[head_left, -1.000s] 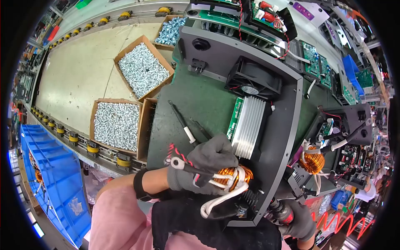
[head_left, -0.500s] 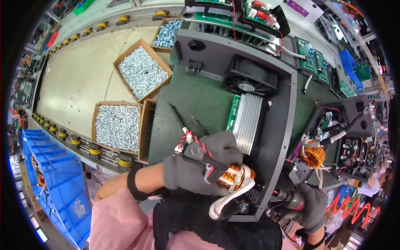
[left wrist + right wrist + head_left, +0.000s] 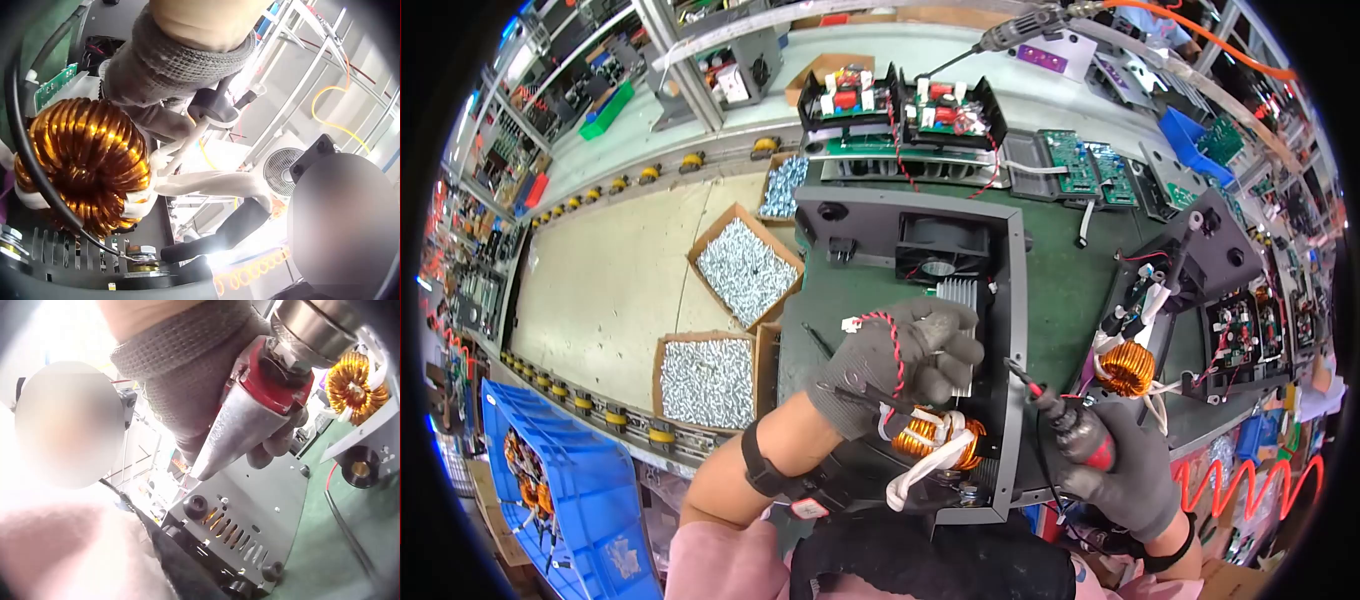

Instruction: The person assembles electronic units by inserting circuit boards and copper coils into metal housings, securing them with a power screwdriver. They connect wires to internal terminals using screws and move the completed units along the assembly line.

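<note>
In the head view my gloved left hand [image 3: 910,355] is over the grey metal case [image 3: 1015,290], beside the finned heat sink [image 3: 958,290]. Its fingers curl inward; whether they hold anything is hidden. A red-black twisted wire [image 3: 896,350] lies across its back. Below sits a copper-wound coil [image 3: 913,438] with white-sleeved leads, large in the left wrist view [image 3: 84,159]. Right of the case, my gloved right hand [image 3: 1135,475] grips a power screwdriver [image 3: 1075,432], its bit pointing up-left. The right wrist view shows the tool's silver-red body [image 3: 250,422] in that hand [image 3: 181,400].
Left of the case are cardboard boxes of screws [image 3: 708,380] [image 3: 745,270] and a blue bin [image 3: 585,490] with coils. A second case [image 3: 1215,245] with a coil [image 3: 1127,368] stands at right. Circuit assemblies [image 3: 945,110] sit behind; another screwdriver [image 3: 1020,30] hangs above.
The head view has shifted, showing more of the far bench. My left hand has moved up from the coil toward the heat sink. The screwdriver has risen beside the case, its bit now visible.
</note>
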The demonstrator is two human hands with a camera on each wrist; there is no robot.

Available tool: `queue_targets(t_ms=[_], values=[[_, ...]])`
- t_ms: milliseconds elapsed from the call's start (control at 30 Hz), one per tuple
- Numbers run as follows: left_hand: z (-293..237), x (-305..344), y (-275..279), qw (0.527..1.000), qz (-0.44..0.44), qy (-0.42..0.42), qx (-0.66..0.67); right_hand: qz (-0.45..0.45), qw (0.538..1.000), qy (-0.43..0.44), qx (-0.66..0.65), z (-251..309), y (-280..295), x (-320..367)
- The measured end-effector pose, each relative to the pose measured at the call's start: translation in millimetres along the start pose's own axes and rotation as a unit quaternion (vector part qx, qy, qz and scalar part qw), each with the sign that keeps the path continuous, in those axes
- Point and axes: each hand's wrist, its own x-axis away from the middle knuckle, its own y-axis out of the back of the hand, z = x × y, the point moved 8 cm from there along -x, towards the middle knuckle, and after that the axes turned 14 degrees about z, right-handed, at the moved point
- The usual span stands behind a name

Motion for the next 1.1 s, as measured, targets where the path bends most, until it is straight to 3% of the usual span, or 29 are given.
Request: queue_targets(t_ms=[100, 167, 267, 400, 467, 567, 700, 733, 767, 800, 867, 900, 967, 1100], values=[[0, -1, -2, 0.998, 0.007, 0.006, -0.062, 0.007, 0.999, -0.006, 0.044, 7, -1, -6], [3, -4, -5, 0.997, 0.072, -0.011, -0.017, -0.002, 0.996, 0.006, 0.086, 12, -1, -8], [-7, -1, -13, 0.994, 0.098, 0.001, -0.051, 0.01, 0.998, 0.0, 0.068, 18, 1, -12], [-13, 2, -14, 0.992, 0.019, 0.035, -0.119, -0.006, 0.991, 0.028, 0.128, 23, 3, -15], [-40, 3, -20, 0.925, 0.004, -0.092, -0.368, 0.008, 0.989, -0.008, 0.149, 22, 2, -16], [-53, 9, -28, 0.909, -0.009, -0.125, -0.396, 0.027, 0.985, -0.026, 0.17, 23, 3, -16], [-53, 5, -30, 0.908, -0.007, -0.129, -0.397, 0.012, 0.988, -0.018, 0.154, 22, 2, -16], [-41, 2, -21, 0.965, -0.051, -0.003, -0.258, 0.009, 0.991, -0.011, 0.132, 22, 1, -17], [-20, 6, -17, 0.982, -0.093, 0.124, -0.108, 0.007, 0.994, -0.004, 0.109, 22, 0, -17], [-14, 4, -15, 0.981, -0.092, 0.126, -0.111, 0.005, 0.994, -0.005, 0.106, 21, -1, -16], [-10, -3, -17, 0.996, -0.041, 0.026, -0.071, 0.01, 0.993, -0.021, 0.12, 18, -1, -17], [-9, -3, -15, 0.996, -0.041, 0.028, -0.073, 0.009, 0.993, -0.022, 0.117, 17, -1, -17], [-19, -3, -19, 0.978, -0.013, 0.004, -0.209, 0.022, 0.991, -0.013, 0.13, 19, -2, -17], [-28, -5, -27, 0.962, 0.003, -0.028, -0.273, 0.006, 0.988, -0.008, 0.154, 19, 0, -14]])
